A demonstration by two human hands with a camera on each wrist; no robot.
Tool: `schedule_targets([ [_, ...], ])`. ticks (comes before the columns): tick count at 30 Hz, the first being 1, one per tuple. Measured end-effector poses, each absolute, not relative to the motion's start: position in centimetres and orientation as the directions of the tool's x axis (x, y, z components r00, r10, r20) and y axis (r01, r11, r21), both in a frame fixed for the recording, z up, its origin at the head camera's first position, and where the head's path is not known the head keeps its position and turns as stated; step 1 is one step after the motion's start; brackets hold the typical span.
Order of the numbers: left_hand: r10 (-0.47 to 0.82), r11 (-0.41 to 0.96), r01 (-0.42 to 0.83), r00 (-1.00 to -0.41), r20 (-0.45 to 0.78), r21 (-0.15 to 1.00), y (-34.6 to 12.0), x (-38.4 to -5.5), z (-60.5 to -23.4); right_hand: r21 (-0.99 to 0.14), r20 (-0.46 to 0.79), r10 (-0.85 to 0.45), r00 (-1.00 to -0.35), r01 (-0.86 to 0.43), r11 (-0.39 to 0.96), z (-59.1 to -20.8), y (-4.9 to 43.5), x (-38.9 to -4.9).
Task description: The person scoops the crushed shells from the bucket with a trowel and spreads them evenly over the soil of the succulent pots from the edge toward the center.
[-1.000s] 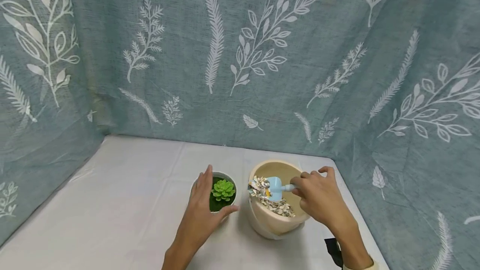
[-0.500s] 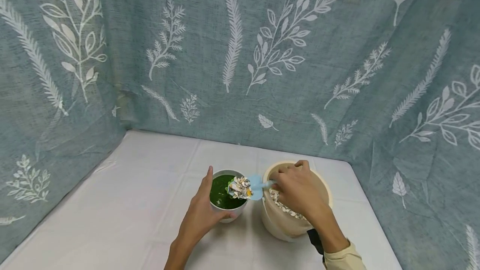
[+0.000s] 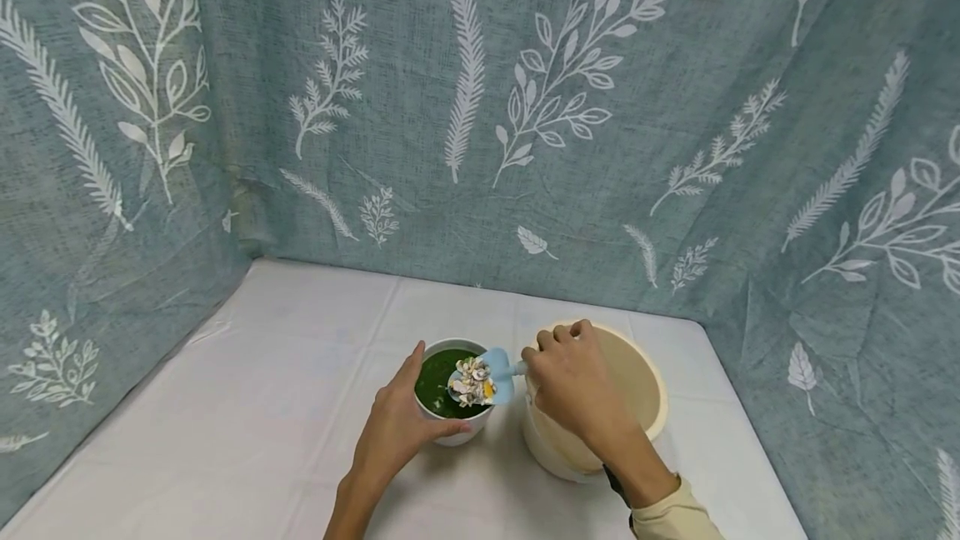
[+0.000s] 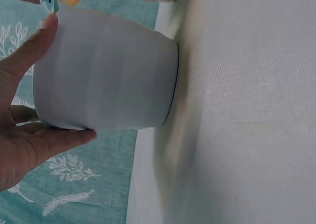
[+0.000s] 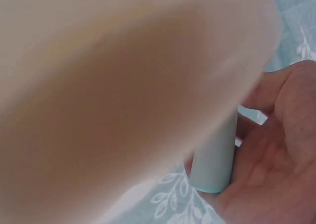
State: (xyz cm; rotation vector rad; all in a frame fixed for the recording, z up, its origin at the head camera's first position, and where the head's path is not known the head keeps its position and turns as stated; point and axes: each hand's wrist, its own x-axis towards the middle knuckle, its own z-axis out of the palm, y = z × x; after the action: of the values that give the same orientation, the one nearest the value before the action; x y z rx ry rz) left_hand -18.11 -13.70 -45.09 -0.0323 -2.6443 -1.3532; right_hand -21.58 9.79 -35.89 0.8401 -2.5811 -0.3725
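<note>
My left hand (image 3: 399, 419) holds a small white plant pot (image 3: 459, 436) near its rim. In the left wrist view the thumb and fingers lie on opposite sides of the pot (image 4: 111, 73), which stands upright. Green covers its inside; the succulent is now hidden behind the load on the scoop. My right hand (image 3: 573, 386) grips the handle of a light-blue scoop (image 3: 501, 373). White and tan shell-like chips (image 3: 472, 382) fill the scoop, which is over the pot's right part. In the right wrist view the pale scoop handle (image 5: 215, 157) runs through the curled hand.
Right of the white pot stands a larger cream bucket (image 3: 656, 386), partly behind my right forearm. The chips in it are hidden from the head view now. White cloth (image 3: 225, 432) covers the table. A blue-green leaf-print curtain (image 3: 405, 123) rises behind and along the sides.
My right hand has carried the loaded scoop left, from above the cream bucket to over the white pot. My left hand has closed in on the pot. The head view has shifted slightly.
</note>
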Motion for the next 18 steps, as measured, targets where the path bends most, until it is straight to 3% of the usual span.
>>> schedule_targets([
  [18, -0.055, 0.588, 0.092, -0.987, 0.153, 0.803, -13.80, -18.14, -45.26, 0.565, 0.466, -0.711, -0.527, -0.442, 0.697, -36.39, 8.89, -20.69],
])
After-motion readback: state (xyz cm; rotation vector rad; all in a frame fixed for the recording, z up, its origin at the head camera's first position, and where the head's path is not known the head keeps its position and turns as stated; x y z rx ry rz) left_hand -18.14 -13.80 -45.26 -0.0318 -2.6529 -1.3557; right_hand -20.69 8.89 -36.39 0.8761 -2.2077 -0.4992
